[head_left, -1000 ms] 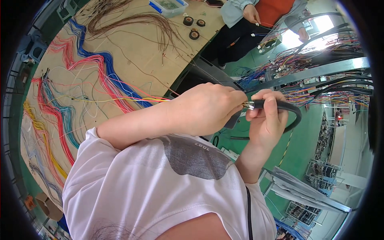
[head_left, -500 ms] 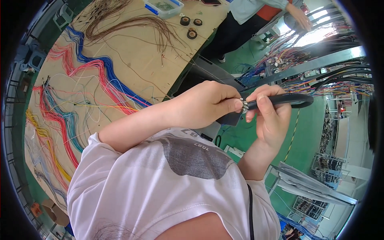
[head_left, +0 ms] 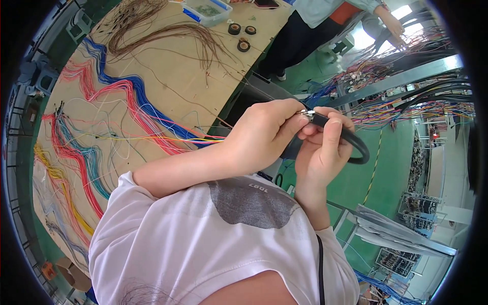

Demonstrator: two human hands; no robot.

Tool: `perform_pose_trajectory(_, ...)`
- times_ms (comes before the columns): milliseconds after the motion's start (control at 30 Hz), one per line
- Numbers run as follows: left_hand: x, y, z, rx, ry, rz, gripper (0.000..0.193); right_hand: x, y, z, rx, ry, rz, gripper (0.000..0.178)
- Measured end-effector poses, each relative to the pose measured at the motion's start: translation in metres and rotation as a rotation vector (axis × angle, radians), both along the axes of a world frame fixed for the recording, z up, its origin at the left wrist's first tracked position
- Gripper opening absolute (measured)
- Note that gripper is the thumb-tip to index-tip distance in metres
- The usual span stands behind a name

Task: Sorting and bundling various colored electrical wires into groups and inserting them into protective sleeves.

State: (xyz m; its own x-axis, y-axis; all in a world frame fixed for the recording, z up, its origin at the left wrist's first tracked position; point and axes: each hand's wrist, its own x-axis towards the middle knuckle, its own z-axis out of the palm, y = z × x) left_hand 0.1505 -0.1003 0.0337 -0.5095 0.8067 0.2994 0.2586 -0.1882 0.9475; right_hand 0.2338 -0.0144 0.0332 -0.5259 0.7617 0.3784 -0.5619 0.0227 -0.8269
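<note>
My left hand (head_left: 267, 133) is closed, thumb and forefinger pinching small silvery metal ends (head_left: 307, 113) at the mouth of a black cable-like tube (head_left: 360, 150). Round that tube are the fingers of my right hand (head_left: 324, 147), just behind the metal ends. From there the tube bends in a loop below and right of the hand. Several yellow, red and pink wires (head_left: 211, 138) run from the table and pass behind my left wrist; whether they reach the fingers is hidden.
On the wooden table (head_left: 178, 76) lie blue wires (head_left: 140, 96), brown wires (head_left: 173, 33), black tape rolls (head_left: 244, 46) and a plastic bin (head_left: 206, 11). Another person's hand (head_left: 389, 20) is near hanging wire bundles on a metal rail (head_left: 406, 81).
Both hands have shifted slightly, the right one down and left. The black tube's loop has swung from pointing right to hanging downward. Coloured wires now show beside my left wrist.
</note>
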Motion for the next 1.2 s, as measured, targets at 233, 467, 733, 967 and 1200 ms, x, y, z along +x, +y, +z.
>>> perform_pose_trajectory(233,0.005,0.008,-0.015,0.210,0.309,0.230,0.006,-0.003,0.004,0.002,0.024,-0.021,0.025,0.022)
perform_pose_trajectory(467,-0.003,0.003,-0.009,0.074,0.401,0.143,0.011,0.002,0.019,0.009,0.119,-0.158,0.185,0.017)
perform_pose_trajectory(733,-0.006,0.003,-0.005,-0.016,0.474,0.104,0.008,-0.001,0.020,0.006,0.186,-0.022,0.149,0.010)
perform_pose_trajectory(967,-0.011,0.005,0.001,-0.098,0.546,0.044,0.010,0.002,0.030,0.006,0.260,-0.104,0.176,0.012)
perform_pose_trajectory(1200,-0.011,0.009,0.002,-0.171,0.598,0.002,0.009,0.004,0.033,0.002,0.110,-0.085,0.216,0.012)
